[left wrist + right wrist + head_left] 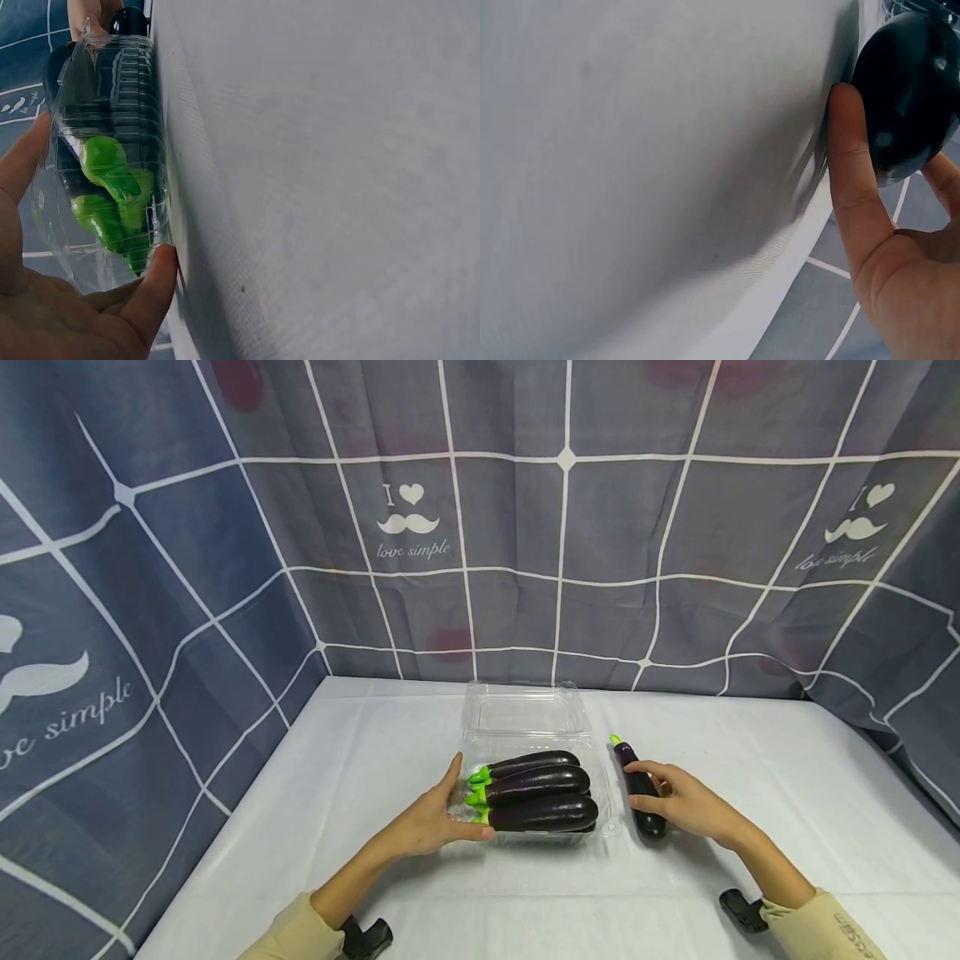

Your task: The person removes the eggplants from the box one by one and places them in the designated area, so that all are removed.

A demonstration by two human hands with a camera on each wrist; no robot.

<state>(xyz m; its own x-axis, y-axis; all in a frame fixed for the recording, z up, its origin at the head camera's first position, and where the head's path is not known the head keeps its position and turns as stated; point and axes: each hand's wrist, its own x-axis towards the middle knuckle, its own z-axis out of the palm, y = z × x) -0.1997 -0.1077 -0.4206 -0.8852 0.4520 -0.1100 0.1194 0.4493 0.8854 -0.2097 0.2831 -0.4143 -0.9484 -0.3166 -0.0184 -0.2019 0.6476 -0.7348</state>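
Observation:
Several dark purple eggplants with bright green stems lie stacked in a clear plastic clamshell box, whose lid is folded back. At the box's left end, my left hand spreads its thumb and fingers against the side and front corner. The green stems show through the box wall in the left wrist view. To the right of the box, my right hand grips a single eggplant between thumb and fingers. That eggplant lies on the table, its stem end pointing away. The right wrist view shows its rounded end close up.
A white cloth covers the table. Grey checked curtains with white lines hang behind the table and at both sides. A dark wrist camera mount sits at each sleeve.

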